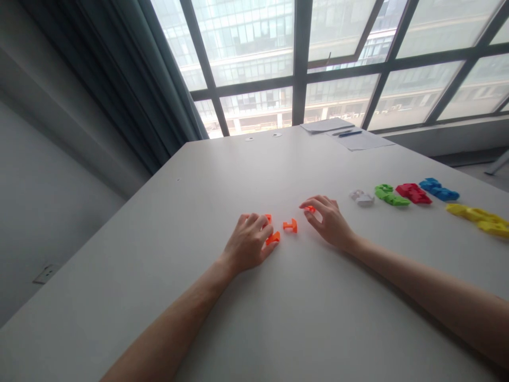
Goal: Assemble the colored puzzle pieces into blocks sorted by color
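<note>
Small orange plastic pieces lie on the white table (pixel 254 297) between my hands. My left hand (pixel 248 243) rests palm down with its fingers curled over one orange piece (pixel 272 238); a second bit of orange (pixel 269 217) shows at its fingertips. A loose orange piece (pixel 290 225) lies apart in the gap between the hands. My right hand (pixel 328 220) is arched over the table, its fingertips pinching another small orange piece (pixel 310 209).
To the right lie a white piece (pixel 362 197) and clusters of green (pixel 390 195), red (pixel 413 193), blue (pixel 438 189) and yellow (pixel 479 217) pieces. Papers (pixel 350 132) with a pen (pixel 350 133) sit at the far edge under the window. A curtain hangs at left.
</note>
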Demonstrator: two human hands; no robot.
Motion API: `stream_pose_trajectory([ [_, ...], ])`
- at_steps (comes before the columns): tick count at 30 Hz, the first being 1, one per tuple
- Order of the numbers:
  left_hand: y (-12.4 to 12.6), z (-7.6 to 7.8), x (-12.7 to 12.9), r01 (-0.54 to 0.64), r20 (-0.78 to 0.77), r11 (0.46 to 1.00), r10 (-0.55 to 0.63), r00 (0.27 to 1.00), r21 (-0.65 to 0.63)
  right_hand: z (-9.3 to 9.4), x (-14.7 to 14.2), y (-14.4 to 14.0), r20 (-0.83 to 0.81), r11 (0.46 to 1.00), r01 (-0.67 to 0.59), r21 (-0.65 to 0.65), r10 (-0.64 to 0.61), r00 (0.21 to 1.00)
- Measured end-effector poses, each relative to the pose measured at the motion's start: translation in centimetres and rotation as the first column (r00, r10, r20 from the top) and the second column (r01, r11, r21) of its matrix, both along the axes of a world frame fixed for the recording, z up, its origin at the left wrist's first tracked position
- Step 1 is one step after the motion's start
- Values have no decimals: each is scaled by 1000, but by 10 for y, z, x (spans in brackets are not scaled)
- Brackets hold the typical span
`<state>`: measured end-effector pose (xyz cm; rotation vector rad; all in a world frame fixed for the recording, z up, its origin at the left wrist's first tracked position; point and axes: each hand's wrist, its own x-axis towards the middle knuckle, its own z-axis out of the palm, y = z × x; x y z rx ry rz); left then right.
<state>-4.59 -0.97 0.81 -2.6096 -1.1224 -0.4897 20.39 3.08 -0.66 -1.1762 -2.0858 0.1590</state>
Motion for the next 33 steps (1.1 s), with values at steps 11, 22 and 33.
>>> stream_pose_trajectory([
  [11, -3, -3, 12, 92, 287, 987, -51, 957, -132, 12, -4, -15, 196, 872, -464, 158, 433, 880],
  [22, -3, -6, 12, 74, 316, 983, -18, 949, -167, 12, -5, -13, 111, 923, -353, 151, 339, 934],
  [33, -4, -6, 14, 151, 139, 968, -125, 982, -199, -8, 24, 30, -37, 960, 279, 4, -278, 960],
])
